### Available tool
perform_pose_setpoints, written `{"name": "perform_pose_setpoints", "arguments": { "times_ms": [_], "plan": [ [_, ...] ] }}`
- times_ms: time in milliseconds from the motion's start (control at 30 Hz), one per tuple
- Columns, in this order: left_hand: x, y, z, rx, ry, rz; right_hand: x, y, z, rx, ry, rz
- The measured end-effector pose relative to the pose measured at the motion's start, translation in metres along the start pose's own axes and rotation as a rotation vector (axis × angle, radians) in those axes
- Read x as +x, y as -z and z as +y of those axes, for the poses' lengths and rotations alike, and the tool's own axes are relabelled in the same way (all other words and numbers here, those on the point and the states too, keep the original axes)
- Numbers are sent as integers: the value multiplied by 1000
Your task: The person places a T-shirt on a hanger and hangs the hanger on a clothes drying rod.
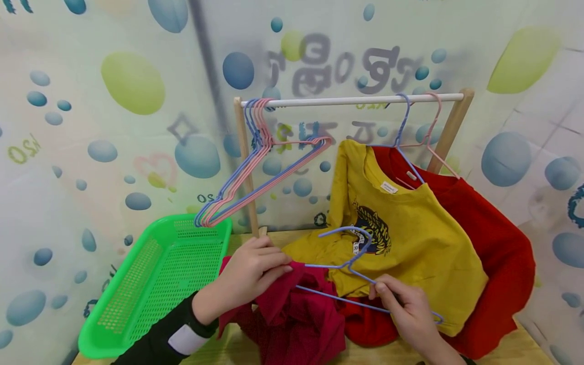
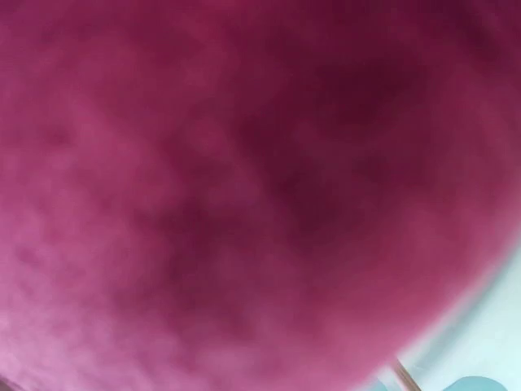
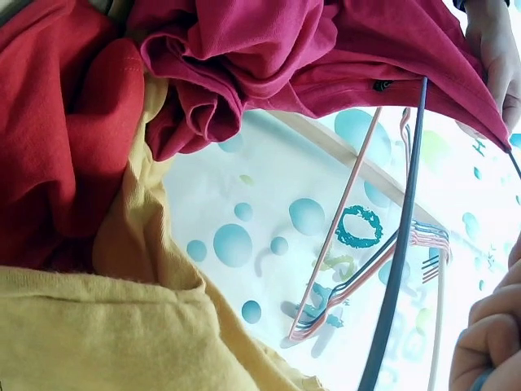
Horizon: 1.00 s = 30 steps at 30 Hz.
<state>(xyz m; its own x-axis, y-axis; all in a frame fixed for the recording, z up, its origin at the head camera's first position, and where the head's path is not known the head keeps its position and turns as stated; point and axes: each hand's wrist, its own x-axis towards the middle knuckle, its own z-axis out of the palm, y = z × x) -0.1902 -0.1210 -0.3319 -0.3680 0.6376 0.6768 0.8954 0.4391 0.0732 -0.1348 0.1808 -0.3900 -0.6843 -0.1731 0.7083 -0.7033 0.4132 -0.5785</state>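
Observation:
A crumpled magenta garment [image 1: 301, 324] lies low in front of the rack in the head view. Its upper edge is pinched by my left hand [image 1: 253, 268], thumb against fingers. My right hand [image 1: 406, 309] grips one shoulder of a blue hanger [image 1: 337, 297], hook upward. The hanger's other end runs into the magenta cloth, where its tip is hidden. In the right wrist view the hanger's dark bar [image 3: 399, 244] enters under the garment's edge, and a stretch of cloth reaches to the left hand [image 3: 496, 61]. Blurred magenta cloth [image 2: 244, 195] fills most of the left wrist view.
A rack with a white rail [image 1: 337, 102] stands behind. Several blue and pink hangers [image 1: 228, 197] hang at its left end. At the right hang a yellow shirt [image 1: 424, 243] and a red garment [image 1: 506, 253], both reaching the table. A green basket [image 1: 182, 274] sits at left.

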Motion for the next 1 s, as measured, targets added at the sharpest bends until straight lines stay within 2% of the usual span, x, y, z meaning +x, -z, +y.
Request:
{"name": "perform_pose_setpoints", "arguments": {
  "times_ms": [433, 1000],
  "plan": [
    [3, -4, 2, -39, -21, -6, 0, -5, -5, 17, -69, -39],
    [8, -10, 7, -80, -45, -4, 0, -14, -10, 50, -69, -60]
  ]
}}
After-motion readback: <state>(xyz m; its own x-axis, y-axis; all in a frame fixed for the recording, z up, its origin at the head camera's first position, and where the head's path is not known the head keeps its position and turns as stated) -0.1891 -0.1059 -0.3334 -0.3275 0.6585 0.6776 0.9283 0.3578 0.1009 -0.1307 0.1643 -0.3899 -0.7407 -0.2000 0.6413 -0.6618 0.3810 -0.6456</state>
